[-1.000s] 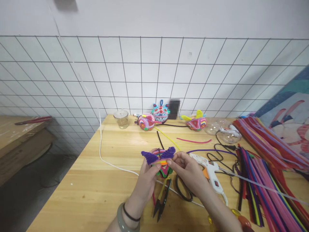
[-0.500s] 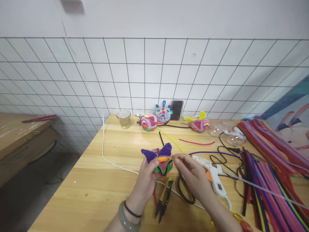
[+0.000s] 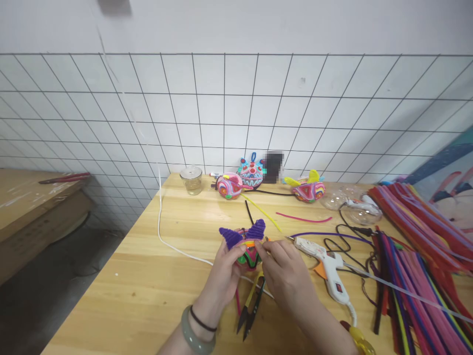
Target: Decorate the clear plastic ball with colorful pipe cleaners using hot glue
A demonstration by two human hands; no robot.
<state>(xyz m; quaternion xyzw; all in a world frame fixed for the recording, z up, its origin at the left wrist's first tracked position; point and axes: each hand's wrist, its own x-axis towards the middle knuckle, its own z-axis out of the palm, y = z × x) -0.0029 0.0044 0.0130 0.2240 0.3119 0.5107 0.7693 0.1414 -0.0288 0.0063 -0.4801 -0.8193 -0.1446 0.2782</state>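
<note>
My left hand is closed around a small ornament covered in coloured pipe cleaners, with two purple pipe-cleaner ears standing on top. Pink, green, black and orange strips line its front. From the right, my right hand presses its thumb and forefinger together against the ornament's upper right edge, below the right ear. What lies between those fingertips is too small to make out. Under the hands, thread snips with yellow and black handles rest on the wooden table, blades toward me.
A white glue gun lies to the right, nozzle toward my right hand. Bundles of pipe cleaners cover the right side. Finished ornaments, a glass cup and clear plastic shells stand along the back. A white cord crosses the table.
My right hand has moved left and closed in on the ornament, its fingers now over the front edge. The dark loop seen below that hand is now hidden. My left hand keeps its hold.
</note>
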